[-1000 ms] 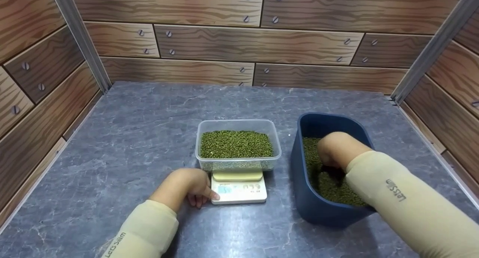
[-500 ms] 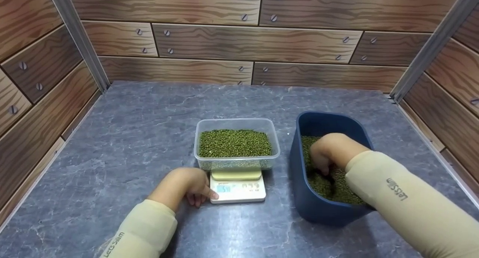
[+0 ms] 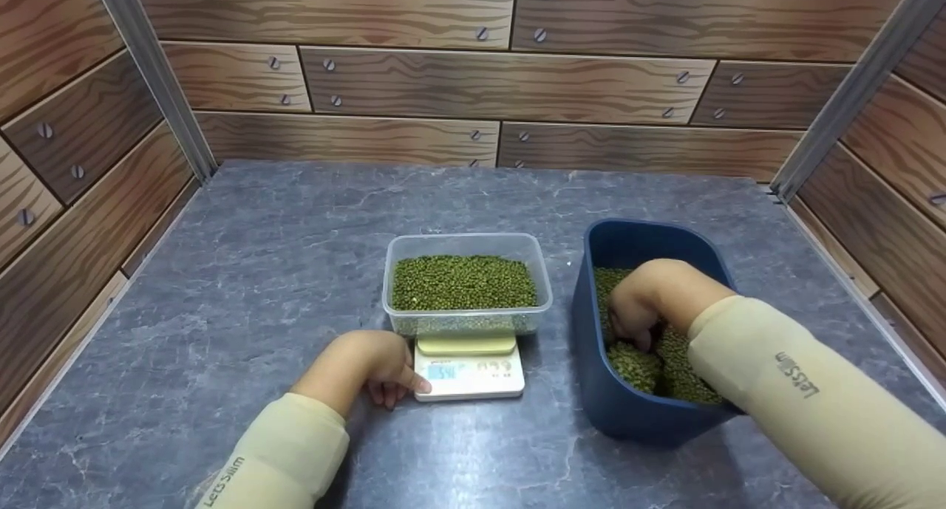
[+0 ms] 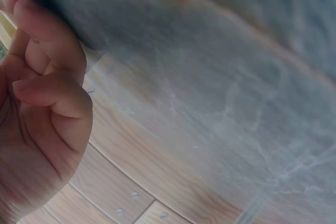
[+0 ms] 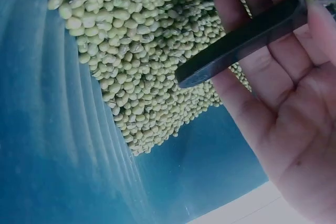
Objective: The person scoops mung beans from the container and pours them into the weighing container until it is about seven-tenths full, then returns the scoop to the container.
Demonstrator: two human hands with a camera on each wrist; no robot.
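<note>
My right hand point(image 3: 654, 295) reaches into a deep blue bin point(image 3: 617, 409) of green mung beans point(image 3: 684, 365). In the right wrist view its fingers grip the black handle point(image 5: 236, 43) of a scoop, whose bowl is mostly cut off by the frame. A rounded heap of beans point(image 3: 634, 367) sits just below the hand in the head view; the scoop under it is hidden. My left hand point(image 3: 380, 361) rests beside a white kitchen scale point(image 3: 473, 380), one digit on its near-left corner and the other fingers loosely bent. On the scale stands a clear plastic container point(image 3: 473, 323) holding mung beans.
A grey marble-patterned table point(image 3: 295, 236) carries everything. Wood-patterned panels point(image 3: 414, 84) close off the back and both sides. The blue bin stands a short way to the right of the container. A tiny white speck lies between them.
In the bin my right hand has shifted slightly left, and a rounded heap of beans now shows clearly beneath it. The left hand, scale and container stay as they were.
</note>
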